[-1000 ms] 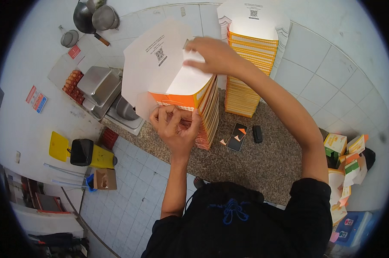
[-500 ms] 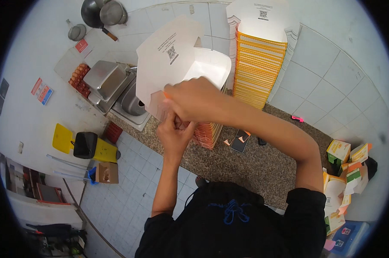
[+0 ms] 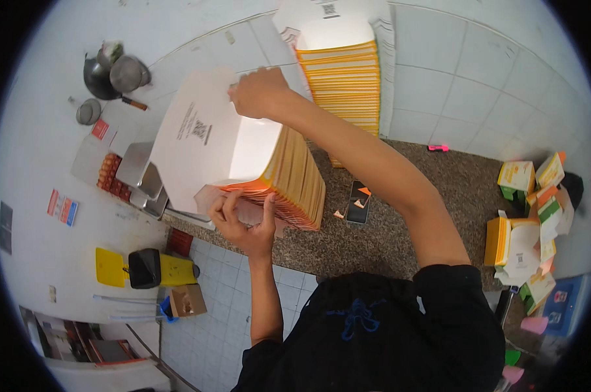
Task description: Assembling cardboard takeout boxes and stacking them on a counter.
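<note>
A tall stack of nested paper food boxes [image 3: 299,179], white inside with orange and yellow edges, stands in front of me. The top box [image 3: 250,147] has its broad white lid flap [image 3: 184,140] raised on the left. My left hand [image 3: 243,225] rests against the near side flaps of the stack, thumb and fingers spread apart. At the far side of the top box is my right hand [image 3: 259,95], closed into a fist by the flap's edge. Its fingertips are turned away, so what they pinch is hidden.
A second stack of boxes [image 3: 341,85] leans by the tiled wall. A phone [image 3: 357,202] with small orange scraps lies on the granite counter [image 3: 393,242]. Folded cartons [image 3: 521,248] crowd the right end. At left are eggs [image 3: 112,176] and a yellow bin [image 3: 178,271].
My right hand has moved from beside the left hand to the far side of the top box. The left hand's fingers have spread. The view has shifted to the right.
</note>
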The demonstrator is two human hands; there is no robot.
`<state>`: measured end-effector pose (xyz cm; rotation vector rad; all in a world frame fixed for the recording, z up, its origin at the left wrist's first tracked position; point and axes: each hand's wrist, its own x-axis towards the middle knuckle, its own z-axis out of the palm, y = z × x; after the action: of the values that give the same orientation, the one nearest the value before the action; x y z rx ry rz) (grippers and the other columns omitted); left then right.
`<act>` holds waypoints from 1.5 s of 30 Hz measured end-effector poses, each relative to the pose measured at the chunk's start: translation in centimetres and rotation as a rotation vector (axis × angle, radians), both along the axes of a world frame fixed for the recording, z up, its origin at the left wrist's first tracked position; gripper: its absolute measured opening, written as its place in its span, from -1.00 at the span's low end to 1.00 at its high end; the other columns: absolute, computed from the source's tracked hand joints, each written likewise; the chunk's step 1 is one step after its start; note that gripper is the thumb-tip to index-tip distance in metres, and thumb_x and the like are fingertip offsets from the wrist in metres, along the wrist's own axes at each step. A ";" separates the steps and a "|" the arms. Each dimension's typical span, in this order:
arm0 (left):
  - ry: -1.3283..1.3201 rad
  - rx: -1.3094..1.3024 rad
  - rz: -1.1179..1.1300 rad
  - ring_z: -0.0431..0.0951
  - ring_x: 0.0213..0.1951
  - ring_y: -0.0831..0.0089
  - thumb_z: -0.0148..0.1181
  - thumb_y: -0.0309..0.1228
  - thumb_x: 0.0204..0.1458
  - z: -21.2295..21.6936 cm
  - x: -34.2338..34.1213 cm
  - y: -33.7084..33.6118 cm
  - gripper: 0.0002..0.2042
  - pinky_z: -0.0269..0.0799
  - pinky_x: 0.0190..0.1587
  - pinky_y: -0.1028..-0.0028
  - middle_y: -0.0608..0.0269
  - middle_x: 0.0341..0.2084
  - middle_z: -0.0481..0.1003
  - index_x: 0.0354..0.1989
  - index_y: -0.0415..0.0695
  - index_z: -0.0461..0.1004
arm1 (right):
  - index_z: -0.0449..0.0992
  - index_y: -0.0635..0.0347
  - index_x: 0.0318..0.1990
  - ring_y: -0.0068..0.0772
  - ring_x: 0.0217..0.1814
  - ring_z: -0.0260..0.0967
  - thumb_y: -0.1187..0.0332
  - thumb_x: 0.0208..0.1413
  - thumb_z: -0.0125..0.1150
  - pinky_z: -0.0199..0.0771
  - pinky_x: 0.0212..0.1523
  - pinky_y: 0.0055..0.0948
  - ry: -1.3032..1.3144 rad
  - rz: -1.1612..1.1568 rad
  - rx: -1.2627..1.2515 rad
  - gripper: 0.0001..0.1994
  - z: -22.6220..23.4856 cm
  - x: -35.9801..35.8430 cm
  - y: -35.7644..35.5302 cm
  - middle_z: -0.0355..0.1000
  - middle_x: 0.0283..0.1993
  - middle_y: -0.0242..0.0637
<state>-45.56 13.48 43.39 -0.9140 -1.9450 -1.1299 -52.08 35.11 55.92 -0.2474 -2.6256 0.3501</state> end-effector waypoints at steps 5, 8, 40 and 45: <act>0.168 -0.193 0.018 0.21 0.30 0.01 0.52 -0.35 -0.12 1.1 0.7 1.4 -0.48 0.20 0.29 0.05 0.05 0.08 0.37 0.06 -0.15 0.48 | 0.55 0.18 -0.06 -0.10 -0.07 0.52 0.03 0.31 -0.10 0.43 0.03 -0.17 0.079 -0.124 -0.544 -0.57 -2.4 0.6 2.3 0.57 -0.10 -0.13; 0.146 -0.099 -0.036 0.17 0.33 -0.07 0.53 -0.37 -0.13 -0.3 0.0 1.6 -0.51 0.20 0.29 0.00 0.09 0.07 0.35 0.03 -0.07 0.50 | 0.55 0.19 -0.11 -0.34 -0.16 0.48 0.05 0.30 0.04 0.44 -0.09 -0.38 0.729 0.137 -0.818 -0.63 -4.9 8.1 4.3 0.55 -0.20 -0.25; 0.333 -0.172 0.048 0.36 0.15 0.13 0.44 -0.37 0.00 -1.0 -0.9 1.6 -0.63 0.26 0.21 0.10 0.16 -0.01 0.41 -0.02 -0.16 0.52 | 0.57 0.10 -0.14 -0.02 -0.03 0.40 0.41 -0.02 0.23 0.22 0.25 -0.10 -0.124 -0.817 -0.305 -0.75 -37.0 48.3 1.7 0.52 -0.14 -0.19; 0.281 -0.188 -0.029 0.36 0.16 0.12 0.41 -0.40 0.02 0.0 -0.5 0.9 -0.65 0.27 0.20 0.11 0.16 -0.03 0.43 -0.01 -0.15 0.54 | 0.58 0.15 -0.23 0.01 -0.09 0.46 0.38 -0.05 0.22 0.39 0.13 -0.11 0.367 -1.060 -0.521 -0.80 -38.9 49.0 1.7 0.52 -0.25 -0.08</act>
<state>-46.03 14.38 43.41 -1.1388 -1.8298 -0.7936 -3.11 36.86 17.06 -1.4822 -1.6788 0.5956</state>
